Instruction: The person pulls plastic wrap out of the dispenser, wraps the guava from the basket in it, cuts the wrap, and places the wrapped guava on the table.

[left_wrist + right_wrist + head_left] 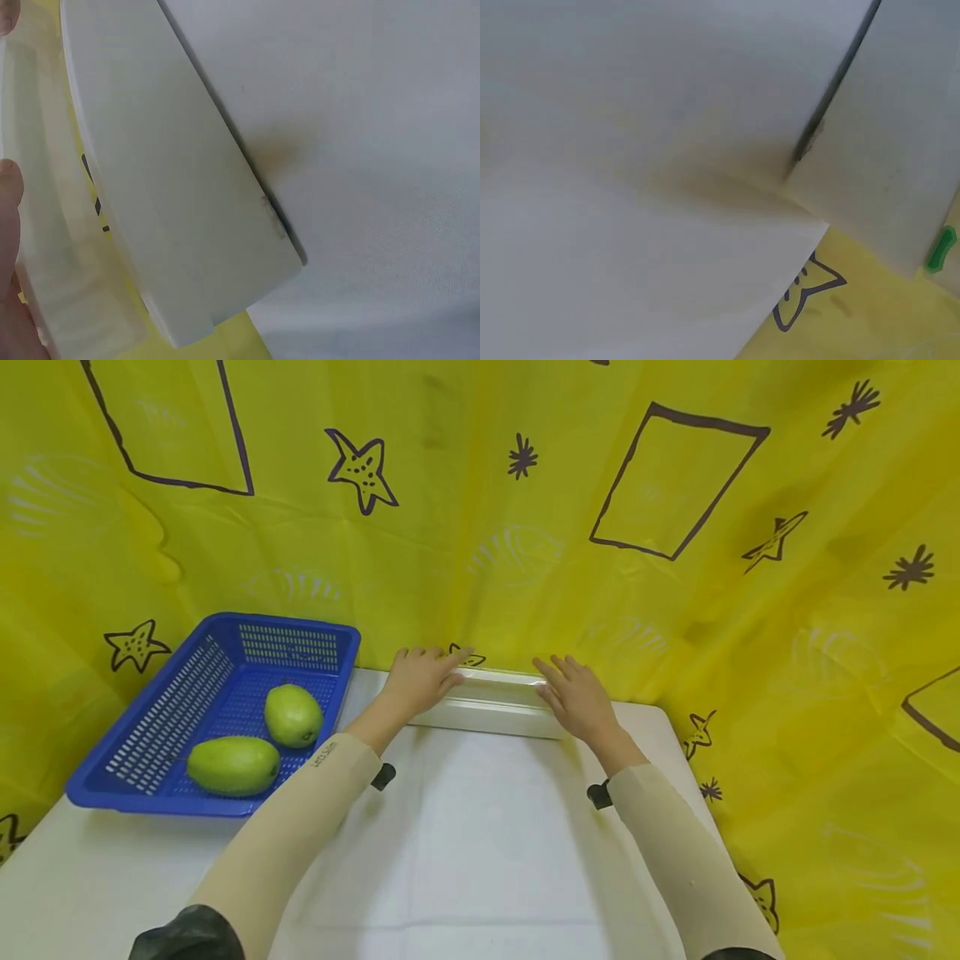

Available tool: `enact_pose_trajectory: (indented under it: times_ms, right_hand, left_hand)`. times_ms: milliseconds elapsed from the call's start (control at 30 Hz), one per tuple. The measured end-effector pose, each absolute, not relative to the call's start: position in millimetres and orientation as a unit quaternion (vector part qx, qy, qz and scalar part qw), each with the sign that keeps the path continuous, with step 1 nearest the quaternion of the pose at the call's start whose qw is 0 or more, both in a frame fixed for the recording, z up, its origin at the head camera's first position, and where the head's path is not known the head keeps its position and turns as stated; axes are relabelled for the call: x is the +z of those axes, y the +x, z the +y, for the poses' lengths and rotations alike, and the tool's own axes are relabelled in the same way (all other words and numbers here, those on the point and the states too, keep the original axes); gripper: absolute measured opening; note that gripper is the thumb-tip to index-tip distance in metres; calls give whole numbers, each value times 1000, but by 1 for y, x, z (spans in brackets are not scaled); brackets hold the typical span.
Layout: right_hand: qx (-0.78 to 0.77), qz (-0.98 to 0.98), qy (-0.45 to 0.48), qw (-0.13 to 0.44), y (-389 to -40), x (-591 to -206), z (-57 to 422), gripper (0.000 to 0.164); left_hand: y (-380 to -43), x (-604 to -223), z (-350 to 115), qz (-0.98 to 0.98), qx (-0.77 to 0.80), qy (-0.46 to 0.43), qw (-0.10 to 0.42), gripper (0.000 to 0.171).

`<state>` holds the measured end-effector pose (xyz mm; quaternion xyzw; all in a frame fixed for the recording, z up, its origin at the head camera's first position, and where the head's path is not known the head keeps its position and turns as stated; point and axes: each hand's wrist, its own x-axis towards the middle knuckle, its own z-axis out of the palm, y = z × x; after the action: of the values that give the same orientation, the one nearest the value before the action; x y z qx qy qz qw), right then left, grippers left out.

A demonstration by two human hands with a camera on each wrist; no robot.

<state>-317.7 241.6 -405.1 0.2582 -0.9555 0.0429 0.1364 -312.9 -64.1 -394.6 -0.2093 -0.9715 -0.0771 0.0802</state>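
A long white box (491, 717) lies across the far end of the table, its hinged translucent lid (495, 677) raised along the back. At the lid's left end, my left hand (416, 681) has its thumb in front and index finger behind the top edge. My right hand (581, 702) holds the other end in the same way, thumb towards me. In the left wrist view, fingertips (10, 180) rest at the edge of the translucent lid (45, 187), beside the box's white front (165, 165). Only the box's corner (870, 172) shows in the right wrist view.
To the left, a blue plastic basket (217, 689) holds two green fruits, one oblong (234, 766) and one rounder (292, 716). A white cloth covers the table (480, 860). Yellow patterned curtain (450, 527) hangs behind and to the right, close against the box.
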Motion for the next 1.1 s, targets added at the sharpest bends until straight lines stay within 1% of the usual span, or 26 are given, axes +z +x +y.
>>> enact_pose_trajectory:
  times_ms: [100,200,300,433,533,700,833,1000,1100]
  right_hand:
    - [40,-937,279,209,-313,-410,239,58]
    - [34,-911,304,277,-307,-418,235,56]
    - [28,-898,311,311,-305,-425,233,54]
    - [29,-901,302,310,-306,-427,230,57]
    - [32,-899,305,313,-311,-424,228,58]
    - [44,-894,306,324,-322,-417,226,56]
    - [42,-899,297,318,-325,-414,223,56]
    - [40,-922,275,270,-327,-407,222,57]
    - [41,-937,258,233,-331,-402,222,58]
  left_hand:
    - [-316,-395,-62,-973,-79,-199,89,52]
    - [-317,-397,-60,-974,-79,-186,106,51]
    - [-319,-398,-58,-972,-86,-174,133,49]
    - [-320,-398,-57,-968,-98,-167,161,49]
    - [-319,-399,-60,-962,-101,-178,178,49]
    - [-318,-401,-67,-953,-98,-199,205,51]
    - [-317,-403,-73,-948,-94,-209,223,54]
    - [-319,-406,-76,-939,-91,-230,240,56]
    - [-321,-407,-76,-940,-80,-234,236,57]
